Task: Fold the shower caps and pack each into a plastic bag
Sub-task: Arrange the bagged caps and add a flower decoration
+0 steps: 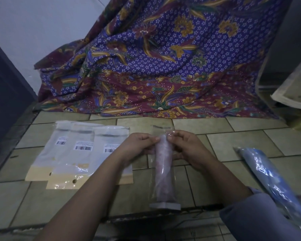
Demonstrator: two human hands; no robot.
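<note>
Both hands, left hand [139, 145] and right hand [184, 145], are pinching the plastic bag [163, 173] mouth over the floor tiles [233, 134]; the rolled pink shower cap [163, 164] is sitting inside. Risk: cap springing open, snagging the flap.

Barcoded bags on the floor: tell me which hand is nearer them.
Left. The left hand hovers at the edge of the barcoded bags; the right hand sits farther off, across the pink cap.

dim tiled floor [250, 141], patterned cloth [163, 58] behind
</note>
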